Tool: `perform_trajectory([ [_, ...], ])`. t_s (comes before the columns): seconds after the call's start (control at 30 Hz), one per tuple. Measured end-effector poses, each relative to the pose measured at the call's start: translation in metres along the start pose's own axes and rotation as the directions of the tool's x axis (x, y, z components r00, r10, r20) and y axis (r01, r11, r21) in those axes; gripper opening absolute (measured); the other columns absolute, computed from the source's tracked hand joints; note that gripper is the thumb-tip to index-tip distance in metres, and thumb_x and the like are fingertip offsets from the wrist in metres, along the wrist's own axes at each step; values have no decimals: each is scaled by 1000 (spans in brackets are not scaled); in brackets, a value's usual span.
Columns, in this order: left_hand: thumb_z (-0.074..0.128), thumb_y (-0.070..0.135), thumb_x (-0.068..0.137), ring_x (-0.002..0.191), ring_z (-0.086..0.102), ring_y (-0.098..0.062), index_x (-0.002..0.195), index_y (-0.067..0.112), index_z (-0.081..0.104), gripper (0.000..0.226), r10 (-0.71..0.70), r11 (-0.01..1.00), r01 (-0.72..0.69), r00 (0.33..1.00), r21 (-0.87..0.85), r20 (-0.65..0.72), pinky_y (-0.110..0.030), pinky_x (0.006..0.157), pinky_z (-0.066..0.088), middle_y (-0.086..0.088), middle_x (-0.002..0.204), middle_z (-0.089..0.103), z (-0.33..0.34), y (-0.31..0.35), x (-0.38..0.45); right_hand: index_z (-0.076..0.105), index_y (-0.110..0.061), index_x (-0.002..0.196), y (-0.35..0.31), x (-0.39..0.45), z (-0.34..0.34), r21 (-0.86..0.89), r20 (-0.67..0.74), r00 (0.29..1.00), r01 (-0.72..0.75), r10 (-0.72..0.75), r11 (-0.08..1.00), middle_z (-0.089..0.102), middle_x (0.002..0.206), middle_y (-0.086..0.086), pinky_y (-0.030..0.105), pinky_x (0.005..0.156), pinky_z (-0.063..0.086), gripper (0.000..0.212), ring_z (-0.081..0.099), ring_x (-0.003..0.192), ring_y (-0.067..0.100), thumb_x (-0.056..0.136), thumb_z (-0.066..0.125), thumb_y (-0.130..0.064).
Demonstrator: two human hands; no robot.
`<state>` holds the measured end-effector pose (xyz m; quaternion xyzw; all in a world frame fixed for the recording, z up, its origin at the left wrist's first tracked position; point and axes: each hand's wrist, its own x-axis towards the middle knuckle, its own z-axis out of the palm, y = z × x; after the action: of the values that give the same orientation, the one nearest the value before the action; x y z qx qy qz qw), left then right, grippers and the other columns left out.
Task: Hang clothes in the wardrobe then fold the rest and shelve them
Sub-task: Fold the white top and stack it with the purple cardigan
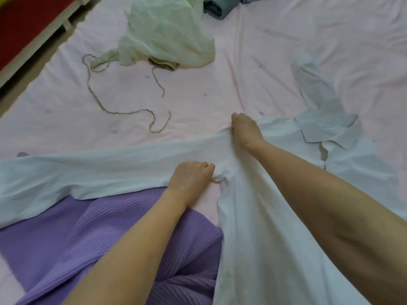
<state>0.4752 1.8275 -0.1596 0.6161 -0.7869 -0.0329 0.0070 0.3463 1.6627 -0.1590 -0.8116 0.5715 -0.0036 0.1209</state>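
A white collared shirt (259, 227) lies spread on the pink bedsheet (198, 91), one sleeve stretched out to the left and its collar at the right. My left hand (191, 176) grips the fabric at the underarm, where the sleeve meets the body. My right hand (245, 128) pinches the shoulder seam at the top of that sleeve. A ribbed purple garment (92, 238) lies partly under the shirt at the near left. A crumpled pale green garment (167, 34) with a long cord (103, 106) sits further up the bed.
A folded grey-blue garment (217, 7) rests at the top edge of the bed. A white bed frame rail (37, 40) and a red surface (24, 20) run along the upper left.
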Motion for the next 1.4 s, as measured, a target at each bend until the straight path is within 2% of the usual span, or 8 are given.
perform_trajectory([
  [0.13, 50, 3, 86, 121, 49, -31, 114, 10, 57, 30, -202, 979, 202, 971, 10, 131, -38, 97, 36, -12, 128, 55, 4, 6, -2, 51, -2, 108, 2, -3, 16, 302, -23, 1000, -9, 16, 953, 49, 115, 16, 30, 77, 35, 22, 51, 107, 34, 89, 39, 2],
  [0.27, 60, 3, 75, 93, 58, -29, 100, 11, 61, 27, -495, 791, 394, 862, -469, -111, -37, 73, 47, -8, 108, 59, -15, 31, -12, 41, -11, 134, 6, -55, 16, 482, -106, 994, 70, -21, 874, 21, 156, 5, 29, 89, 39, 43, 36, 132, 19, 92, 45, -6],
  [0.4, 39, 57, 95, 109, 59, -35, 108, 8, 67, 59, -600, 457, 784, 620, -419, 506, -37, 86, 44, -16, 114, 65, -24, 58, -12, 50, -7, 131, 16, -127, 23, 407, -224, 971, 16, 84, 913, 40, 146, 12, 40, 110, 34, 37, 37, 134, 27, 94, 50, -12],
  [0.6, 59, 15, 91, 104, 63, -30, 99, 0, 70, 21, -651, 157, 674, 621, -722, 437, -31, 85, 43, -18, 104, 70, -12, 70, 3, 38, -15, 145, 17, -191, 38, 402, 32, 999, -26, 14, 915, 27, 156, 9, 32, 117, 16, 50, 24, 144, 24, 97, 49, -26],
  [0.77, 47, -4, 86, 104, 56, -32, 98, 1, 60, 19, -780, 241, 610, 584, -755, 223, -22, 80, 34, -18, 108, 62, -11, 53, -24, 23, -27, 151, 5, -251, 54, 264, 216, 955, 144, -204, 954, 5, 161, 7, 35, 119, 2, 63, 3, 149, 23, 96, 47, -45],
  [0.93, 57, 12, 91, 114, 49, -31, 123, 2, 52, 34, -430, 646, 390, 896, -656, 108, -37, 96, 38, -17, 126, 53, -27, 75, -59, 50, -13, 138, 2, -283, 45, 341, 87, 981, 133, -173, 931, 39, 150, 11, 34, 114, 23, 51, 36, 139, 27, 94, 44, -38],
  [1.07, 45, 15, 95, 127, 45, -30, 133, 13, 50, 38, -60, 969, 178, 843, -171, 535, -40, 106, 33, -13, 136, 51, -40, 93, -60, 48, -16, 140, 17, -293, 20, 266, 514, 844, 13, -154, 964, 40, 151, 4, 31, 112, 29, 45, 39, 136, 20, 96, 48, -24],
  [1.4, 47, 22, 96, 119, 52, -25, 124, 18, 59, 30, -37, 951, 161, 908, -265, 418, -33, 93, 42, -4, 129, 57, -63, 201, -4, 62, -9, 101, 159, -295, -53, 276, 146, 936, -348, 319, 896, 66, 97, 5, 29, 68, 41, 19, 58, 85, 22, 92, 46, -10],
])
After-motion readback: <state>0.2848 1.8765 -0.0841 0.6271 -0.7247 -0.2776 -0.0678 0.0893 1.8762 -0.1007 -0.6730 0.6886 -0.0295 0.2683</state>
